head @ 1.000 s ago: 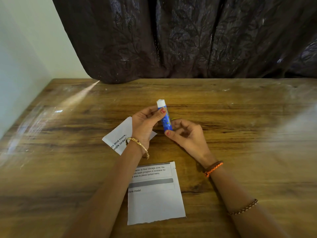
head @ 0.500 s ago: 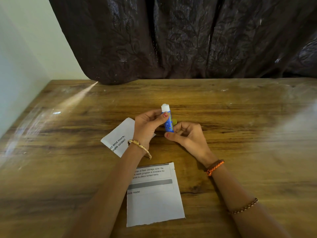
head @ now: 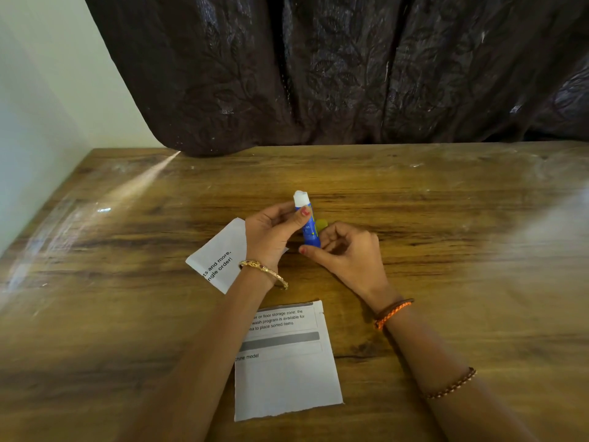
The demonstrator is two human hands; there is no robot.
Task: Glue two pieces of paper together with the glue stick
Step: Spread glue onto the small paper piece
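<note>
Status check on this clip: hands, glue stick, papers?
Both hands on glue stick: left hand on barrel, right hand at base. White glue exposed. Two papers flat, apart. Nothing blocking.

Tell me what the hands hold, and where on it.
Left hand pinches the glue stick at its upper barrel; right hand grips its base, apparently twisting.

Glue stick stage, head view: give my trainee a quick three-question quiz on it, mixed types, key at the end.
1. True or false: the glue stick lies flat on the table.
2. Which hand pinches the bottom end of the stick? A) left hand B) right hand
3. Fill in: the larger paper lies ____ to the person than the smaller paper.

Key: 1 false, both hands hold it upright, white glue exposed on top; 2 B; 3 nearer.
</note>
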